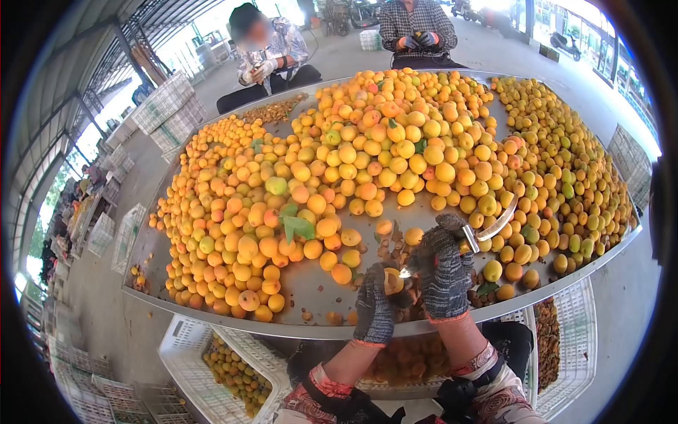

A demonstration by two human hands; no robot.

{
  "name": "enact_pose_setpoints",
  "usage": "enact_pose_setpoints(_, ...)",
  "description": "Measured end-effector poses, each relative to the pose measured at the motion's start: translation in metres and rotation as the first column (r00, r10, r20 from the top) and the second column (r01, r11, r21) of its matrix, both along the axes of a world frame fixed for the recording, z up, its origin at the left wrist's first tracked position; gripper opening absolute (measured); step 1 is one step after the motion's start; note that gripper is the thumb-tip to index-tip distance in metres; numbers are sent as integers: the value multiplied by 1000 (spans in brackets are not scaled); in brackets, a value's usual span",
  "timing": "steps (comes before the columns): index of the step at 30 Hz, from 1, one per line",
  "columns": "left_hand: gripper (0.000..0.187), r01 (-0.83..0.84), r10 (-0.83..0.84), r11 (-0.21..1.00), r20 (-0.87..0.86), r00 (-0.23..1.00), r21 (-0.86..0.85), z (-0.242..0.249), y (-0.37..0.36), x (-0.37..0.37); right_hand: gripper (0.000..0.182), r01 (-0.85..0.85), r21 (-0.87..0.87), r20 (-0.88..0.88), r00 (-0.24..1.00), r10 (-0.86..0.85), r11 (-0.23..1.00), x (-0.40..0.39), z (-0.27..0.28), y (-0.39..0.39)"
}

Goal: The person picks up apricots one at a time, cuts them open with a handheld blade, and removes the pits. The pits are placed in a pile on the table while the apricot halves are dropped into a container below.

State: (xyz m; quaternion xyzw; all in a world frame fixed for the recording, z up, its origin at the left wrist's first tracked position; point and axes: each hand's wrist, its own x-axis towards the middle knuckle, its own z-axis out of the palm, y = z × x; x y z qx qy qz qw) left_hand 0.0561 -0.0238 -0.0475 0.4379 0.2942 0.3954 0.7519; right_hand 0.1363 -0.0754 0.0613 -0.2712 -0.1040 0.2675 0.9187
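My left hand point(372, 311), in a dark grey knit glove, is closed around a cut apricot point(393, 281) near the table's front edge. My right hand point(445, 272), gloved alike, is wrapped round the handle of a tool with a metal collar and a curved, pale, blade-like piece point(500, 222) sticking out to the right. A bright glint shows between the two hands, close to the cut fruit; what makes it cannot be told. Loose apricots point(383, 227) and brown stones or scraps lie just beyond my fingers on the metal table point(311, 283).
A big heap of orange apricots point(374, 141) covers the table's middle and left. Smaller, greener fruit point(572, 169) fills the right side. White crates point(182, 346) stand below the front edge, holding fruit and brown pieces. Two people point(272, 53) work across the table.
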Motion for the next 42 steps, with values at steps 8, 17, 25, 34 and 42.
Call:
enact_pose_setpoints(8, 31, 24, -8, 986, -98, 995, 162, 4, -2, -1, 23, 292, -269, 521, 846, -117, 918, 4, -22, 0)
enact_pose_setpoints(17, 58, 279, 296, 495, -462, 836, 823, 13, -1, -13, 23, 378, -361, 721, 692, -2, 852, -7, -25, -3)
enact_pose_setpoints(25, 65, 233, 46, 755, -403, 914, 614, 17, -2, -12, 23, 257, -224, 450, 883, -134, 940, -2, -30, 0)
enact_pose_setpoints(34, 64, 358, 311, 470, -531, 788, 807, 11, -4, -14, 26, 155, -208, 490, 871, -34, 966, 2, -44, -5)
enact_pose_setpoints(42, 46, 227, 280, 550, -433, 857, 804, 11, -7, -8, 26, 512, -324, 852, 523, 11, 796, 5, -38, 2)
